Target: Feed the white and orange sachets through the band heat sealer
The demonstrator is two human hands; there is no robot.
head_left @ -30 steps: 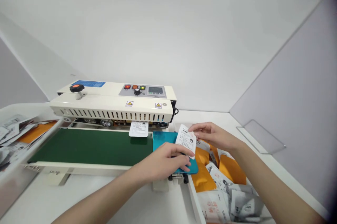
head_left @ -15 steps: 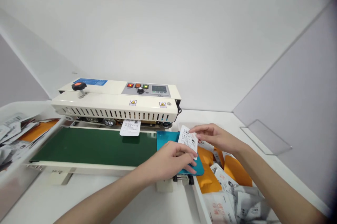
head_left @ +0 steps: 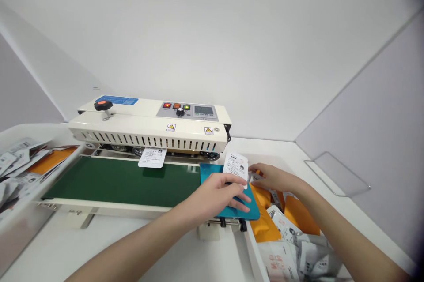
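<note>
My left hand (head_left: 228, 193) is over the teal plate (head_left: 208, 169) at the right end of the sealing machine. Its thumb and index finger close on the lower end of a small white printed packet (head_left: 236, 165), while the other fingers reach out over the plate. The packet's top edge points toward the band sealer (head_left: 149, 132). My right hand (head_left: 274, 178) is just right of the packet, fingers apart and curved over the bin of packets. Another white packet (head_left: 153, 157) sticks out from under the sealer's slotted cover, above the green conveyor belt (head_left: 119, 182).
Orange and silver-white packets (head_left: 281, 260) fill a white bin (head_left: 253, 251) at right. A second white bin (head_left: 24, 238) at left holds more packets (head_left: 20, 163). A wire stand (head_left: 338, 176) lies at the right wall. The sealer's panel (head_left: 187, 110) has lit switches.
The packet in the sealer has moved left. My right hand has let go of the held packet's corner and shifted right and down to the bin. My left hand stays at the plate.
</note>
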